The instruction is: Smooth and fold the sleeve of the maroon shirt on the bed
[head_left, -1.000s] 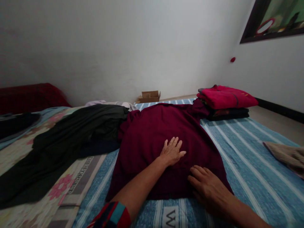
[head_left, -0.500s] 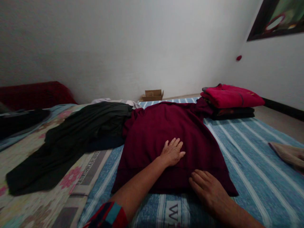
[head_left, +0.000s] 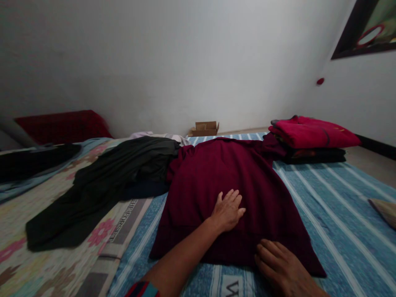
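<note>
A maroon sweatshirt (head_left: 222,169) lies spread out on the bed, its wide hem towards me and its sleeves out at the far end. My left hand (head_left: 228,211) rests flat on the lower body of the garment, fingers spread. At the hem, right of centre, my right hand (head_left: 278,262) has its fingers bent and pressed together on the cloth. Its fingertips and thumb are hidden, though the hem seems to be held there.
Dark green clothing (head_left: 102,185) lies to the left on a flowered sheet (head_left: 102,233). A folded stack topped by a pink-red garment (head_left: 318,132) sits at the far right on the blue striped sheet (head_left: 334,206). A cardboard box (head_left: 204,128) stands by the wall.
The view has shifted slightly left and up, so things appear further right and lower. My right hand's fingers are more bent at the hem. My left hand stays flat on the sweatshirt.
</note>
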Available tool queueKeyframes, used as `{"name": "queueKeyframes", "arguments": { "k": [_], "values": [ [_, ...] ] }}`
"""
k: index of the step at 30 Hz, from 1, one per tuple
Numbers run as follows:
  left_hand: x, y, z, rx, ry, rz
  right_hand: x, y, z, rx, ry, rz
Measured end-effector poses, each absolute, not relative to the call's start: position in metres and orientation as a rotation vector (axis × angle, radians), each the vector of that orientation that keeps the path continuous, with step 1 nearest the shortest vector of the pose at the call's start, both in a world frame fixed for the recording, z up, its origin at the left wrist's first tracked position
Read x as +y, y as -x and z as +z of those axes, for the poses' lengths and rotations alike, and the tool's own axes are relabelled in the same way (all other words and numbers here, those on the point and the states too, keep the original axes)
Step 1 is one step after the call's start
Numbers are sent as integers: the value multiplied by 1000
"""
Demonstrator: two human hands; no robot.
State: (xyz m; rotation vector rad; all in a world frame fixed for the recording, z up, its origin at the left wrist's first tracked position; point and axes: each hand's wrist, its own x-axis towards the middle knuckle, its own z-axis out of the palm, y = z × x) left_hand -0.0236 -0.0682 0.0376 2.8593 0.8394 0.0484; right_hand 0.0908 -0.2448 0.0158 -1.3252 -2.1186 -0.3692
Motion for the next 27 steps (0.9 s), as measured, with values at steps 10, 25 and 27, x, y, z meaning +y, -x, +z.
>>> {"name": "queueKeyframes", "arguments": {
  "k": [10, 25, 27],
  "values": [
    [-61, 48, 69, 925, -2808, 277, -197, -96, 71, -2106, 1542, 61],
    [7, 194, 78, 1919, -1952, 549, -137, -43, 42, -2411, 1493, 486],
    [5, 197, 78, 1894, -1897, 612, -135, -42, 29, -2424, 1464, 489]
  ]
}}
